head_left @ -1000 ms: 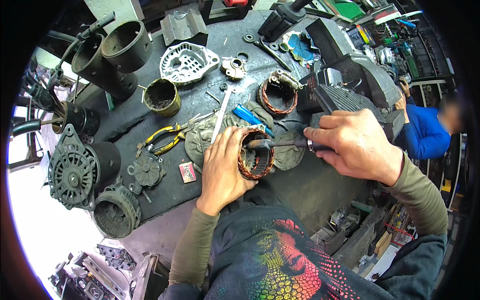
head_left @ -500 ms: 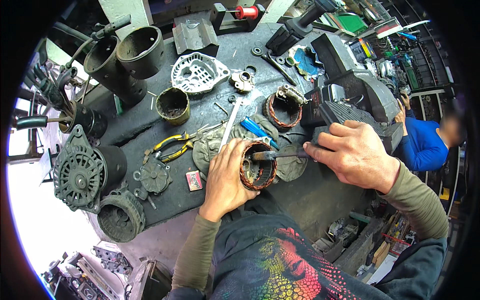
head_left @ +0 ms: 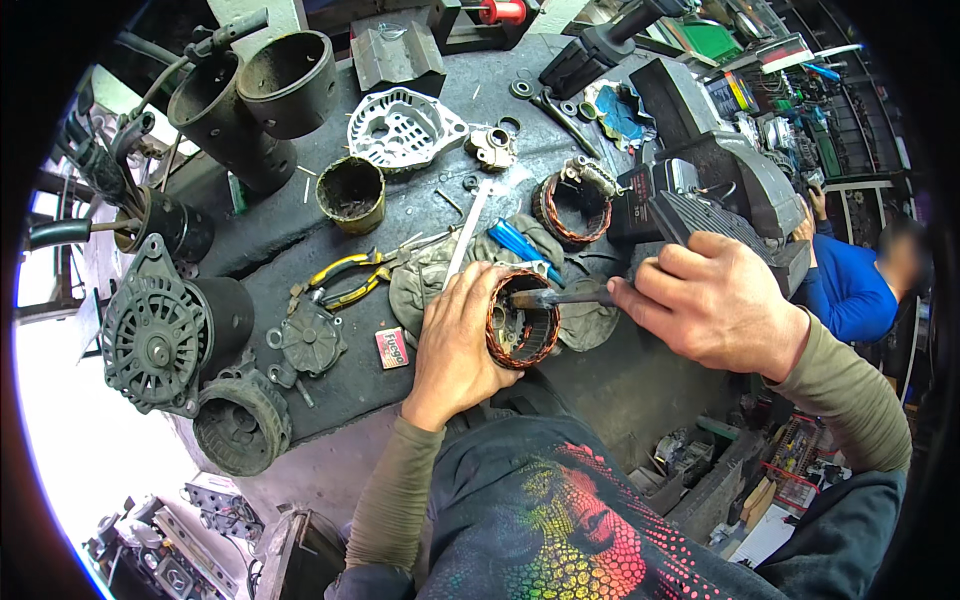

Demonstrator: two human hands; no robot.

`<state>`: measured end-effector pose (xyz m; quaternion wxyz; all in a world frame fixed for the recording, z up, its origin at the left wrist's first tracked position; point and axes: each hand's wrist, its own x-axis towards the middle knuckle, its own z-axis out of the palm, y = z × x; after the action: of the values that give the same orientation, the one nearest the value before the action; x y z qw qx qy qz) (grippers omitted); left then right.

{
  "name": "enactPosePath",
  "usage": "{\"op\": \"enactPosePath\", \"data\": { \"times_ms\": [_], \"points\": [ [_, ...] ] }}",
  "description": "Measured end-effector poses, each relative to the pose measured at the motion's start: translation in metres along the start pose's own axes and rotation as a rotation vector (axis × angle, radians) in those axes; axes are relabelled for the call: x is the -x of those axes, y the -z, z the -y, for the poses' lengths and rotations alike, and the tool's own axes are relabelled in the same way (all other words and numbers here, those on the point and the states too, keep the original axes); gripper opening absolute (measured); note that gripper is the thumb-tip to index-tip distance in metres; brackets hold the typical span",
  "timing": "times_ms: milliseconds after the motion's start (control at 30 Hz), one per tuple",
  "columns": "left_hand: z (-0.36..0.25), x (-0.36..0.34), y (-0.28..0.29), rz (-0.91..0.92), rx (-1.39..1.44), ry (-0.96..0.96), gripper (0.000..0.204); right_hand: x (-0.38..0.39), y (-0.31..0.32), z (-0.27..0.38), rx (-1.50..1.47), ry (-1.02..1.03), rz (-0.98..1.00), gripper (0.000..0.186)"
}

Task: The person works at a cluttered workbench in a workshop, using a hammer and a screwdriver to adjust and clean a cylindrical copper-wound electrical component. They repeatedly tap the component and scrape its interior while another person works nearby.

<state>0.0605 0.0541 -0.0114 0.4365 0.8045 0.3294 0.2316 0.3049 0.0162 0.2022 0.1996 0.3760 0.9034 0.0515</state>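
Observation:
My left hand point(head_left: 455, 345) wraps around the left side of an alternator stator point(head_left: 548, 340), a ring of copper windings, its opening tilted up toward me. My right hand point(head_left: 715, 305) grips a dark tool point(head_left: 580, 297) with a slim shaft and a broad, worn brownish tip. The tip reaches over the rim into the ring; whether it touches the windings I cannot tell. Behind the stator lie a grey-green rag point(head_left: 405, 298), a blue-handled tool point(head_left: 515, 243) and a long pale strip point(head_left: 468, 230). Farther back sits another copper-wound stator point(head_left: 543, 215).
Yellow-handled pliers point(head_left: 345, 290), a small red matchbox point(head_left: 392, 348) and a round grey cover point(head_left: 311, 345) lie to the left. An alternator point(head_left: 155, 335) stands at the left edge. A silver housing point(head_left: 430, 140) and an open can point(head_left: 352, 215) are behind. A person in blue point(head_left: 850, 285) is at right.
The stator, both hands and the tool sit slightly farther right in the picture, as does most of the bench. The tool's tip remains inside the stator ring.

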Motion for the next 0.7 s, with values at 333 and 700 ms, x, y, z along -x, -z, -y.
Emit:
{"op": "enactPosePath", "data": {
  "times_ms": [333, 700],
  "points": [
    [0.0043, 0.0005, 0.0009, -0.014, 0.038, -0.003, 0.119, 0.0081, -0.0042, 0.0016, -0.205, -0.114, 0.001, 0.045],
    [0.0090, -0.0010, 0.0017, -0.003, 0.068, 0.006, 0.116, 0.0036, -0.0002, 0.0019, -0.199, -0.117, 0.062, 0.049]
  ]
}}
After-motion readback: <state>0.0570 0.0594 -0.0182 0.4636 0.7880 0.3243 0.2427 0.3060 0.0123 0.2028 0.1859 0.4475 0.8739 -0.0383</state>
